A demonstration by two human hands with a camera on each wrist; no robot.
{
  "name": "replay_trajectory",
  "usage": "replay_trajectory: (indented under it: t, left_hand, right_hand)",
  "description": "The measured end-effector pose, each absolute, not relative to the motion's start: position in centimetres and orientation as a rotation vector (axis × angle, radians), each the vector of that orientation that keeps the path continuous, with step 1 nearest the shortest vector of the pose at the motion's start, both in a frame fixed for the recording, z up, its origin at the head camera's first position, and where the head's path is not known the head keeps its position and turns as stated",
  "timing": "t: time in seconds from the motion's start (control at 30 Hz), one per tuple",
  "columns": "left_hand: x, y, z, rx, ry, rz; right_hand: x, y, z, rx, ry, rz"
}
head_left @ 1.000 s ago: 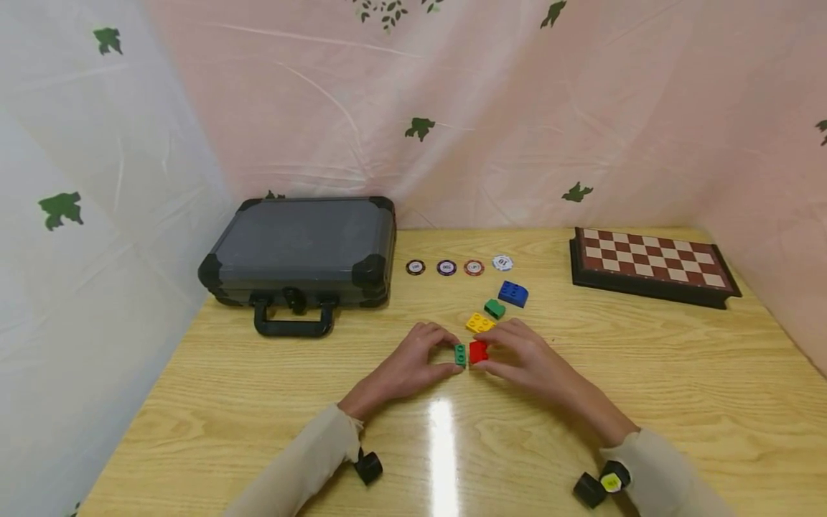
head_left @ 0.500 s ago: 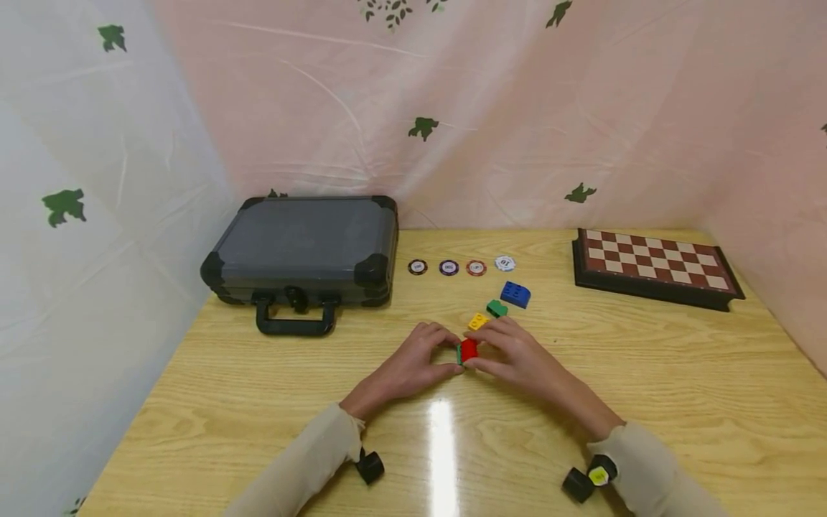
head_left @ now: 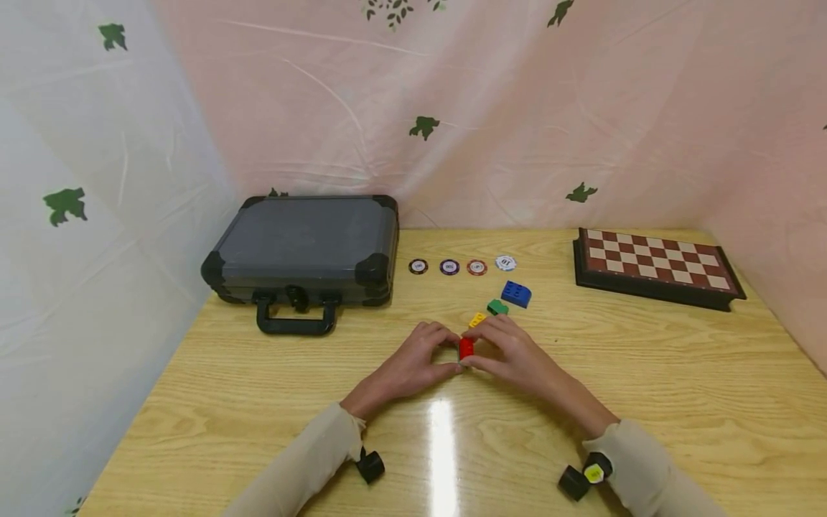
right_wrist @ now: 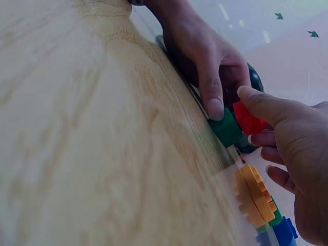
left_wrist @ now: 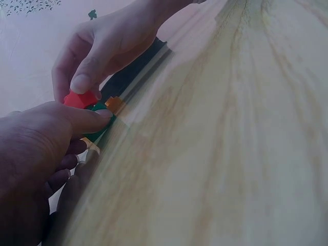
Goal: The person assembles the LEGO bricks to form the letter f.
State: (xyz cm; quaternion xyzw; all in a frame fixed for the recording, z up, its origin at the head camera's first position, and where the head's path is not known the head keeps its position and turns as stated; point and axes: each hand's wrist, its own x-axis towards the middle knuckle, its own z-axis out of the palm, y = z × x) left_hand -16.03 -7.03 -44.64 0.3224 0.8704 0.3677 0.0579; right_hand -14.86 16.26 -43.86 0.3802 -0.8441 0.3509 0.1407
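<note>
"Quick, where's the red building brick (head_left: 466, 348)?"

"Between the two hands, on top of the green building brick (right_wrist: 226, 128), touching it. Both wrist views put red on the side away from the wood-grain table (head_left: 258, 445)."

"Long axis?"

"Toward and away from the person, per head view. Green shows there only as a thin strip along red's left edge, looks parallel."

"Fingers?"

"Both hands grasping. Right hand (head_left: 517, 352) pinches red: thumb at the near end, fingertips at the far end. Left hand (head_left: 413, 362) pinches green the same way, coming in from the left."

"So which hand's nearer what?"

"Right has red, left has green. Fingertips of the two nearly meet at both ends, so tight room."

"Key relation?"

"Judgement call: red straight over green, ends lined up. That green strip might mean red sits a bit right, might just be camera angle."

"Locked together?"

"Can't tell, joint's hidden. Can't tell if green rests on the table either."

"Neighbours?"

"Yellow building brick (head_left: 477, 320) just beyond, partly behind the right fingers. Then a notched green block (head_left: 497, 307), then a blue building brick (head_left: 516, 294), stepping off away and to the right. None of those held."
</note>
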Motion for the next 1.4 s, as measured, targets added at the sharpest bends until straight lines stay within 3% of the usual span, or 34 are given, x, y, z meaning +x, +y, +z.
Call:
replay_trajectory:
  t: [1.4]
  left_hand:
    - [-16.12,-7.07,-44.76,1.018,2.652,1.114]
  right_hand:
    - [-14.94,15.68,-43.99,1.075,-2.491,1.078]
